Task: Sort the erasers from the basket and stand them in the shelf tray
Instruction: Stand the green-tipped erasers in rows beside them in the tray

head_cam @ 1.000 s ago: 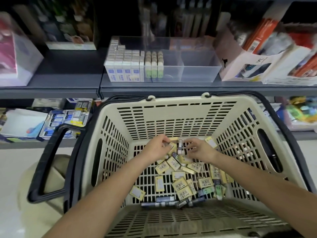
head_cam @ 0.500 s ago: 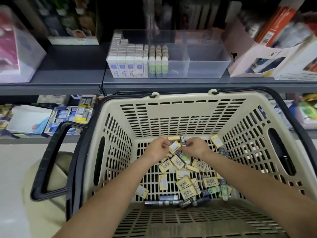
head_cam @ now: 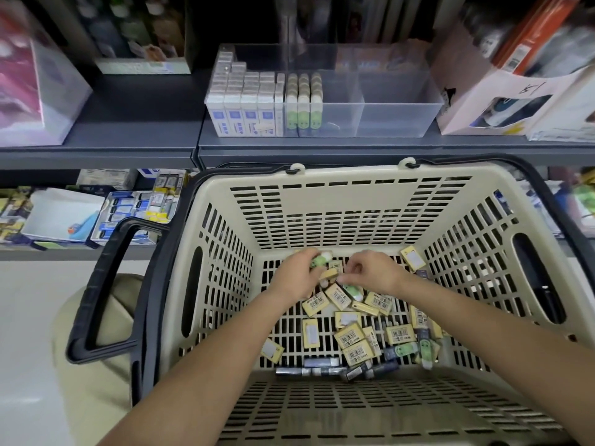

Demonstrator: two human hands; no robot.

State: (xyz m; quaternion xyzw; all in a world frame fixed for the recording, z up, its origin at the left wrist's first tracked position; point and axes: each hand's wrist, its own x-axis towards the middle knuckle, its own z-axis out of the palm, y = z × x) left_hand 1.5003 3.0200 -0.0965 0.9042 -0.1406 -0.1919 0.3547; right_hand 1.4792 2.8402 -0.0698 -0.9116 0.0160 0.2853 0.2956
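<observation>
Both hands reach into the beige basket (head_cam: 351, 201), near its far wall. My left hand (head_cam: 297, 272) grips a green-and-white eraser (head_cam: 320, 259) and a yellow one below it. My right hand (head_cam: 373, 272) has curled fingers pinching at the erasers just beside the left hand; what it holds is hidden. Several yellow erasers (head_cam: 349, 338), green ones (head_cam: 426, 349) and dark blue ones (head_cam: 322, 362) lie loose on the basket floor. On the shelf above, the clear tray (head_cam: 399, 104) holds white-and-blue erasers (head_cam: 244, 101) and green erasers (head_cam: 304, 101) standing at its left; its right compartments hold nothing.
The basket's black handle (head_cam: 106, 284) hangs down at the left. A pink box (head_cam: 29, 88) stands at the shelf's left, and white cartons (head_cam: 515, 101) at the right of the tray. A lower shelf (head_cam: 80, 217) carries stationery packs.
The hands stayed together at the basket's far end. A green-and-white eraser now shows in my left hand's grip. The camera dipped slightly.
</observation>
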